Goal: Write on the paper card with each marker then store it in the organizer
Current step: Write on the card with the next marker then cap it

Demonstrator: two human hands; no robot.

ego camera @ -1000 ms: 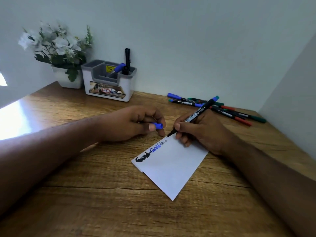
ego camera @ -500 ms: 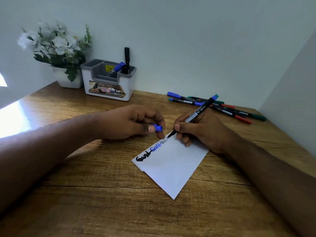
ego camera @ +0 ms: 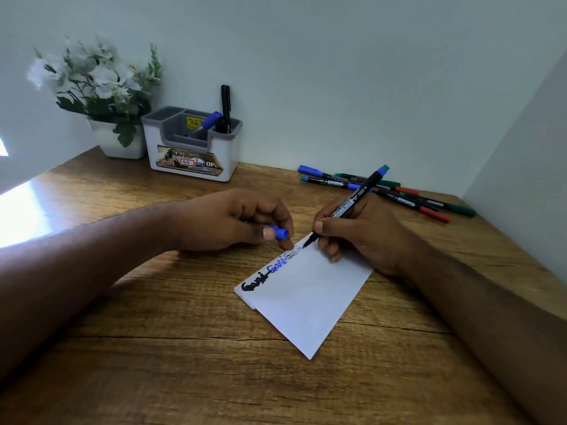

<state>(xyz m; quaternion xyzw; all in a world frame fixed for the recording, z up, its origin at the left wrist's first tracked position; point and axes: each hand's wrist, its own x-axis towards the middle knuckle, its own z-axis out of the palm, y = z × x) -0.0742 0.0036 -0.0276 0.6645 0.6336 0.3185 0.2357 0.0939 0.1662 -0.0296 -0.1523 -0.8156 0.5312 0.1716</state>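
organizer (ego camera: 193, 148), two markers (ego camera: 221, 118) inside

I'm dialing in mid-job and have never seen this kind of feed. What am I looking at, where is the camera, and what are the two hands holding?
There is no machine here: a person works with bare hands, and the single picture comes from a wide-angle camera worn on their head, looking forward and down at a wooden desk. The right hand holds a marker with its tip on the white card, adding to words already written there in black and blue. The left hand pinches a blue cap beside the card. At the back stand a flower pot and an organizer with two markers already in it. More loose markers lie by the wall.
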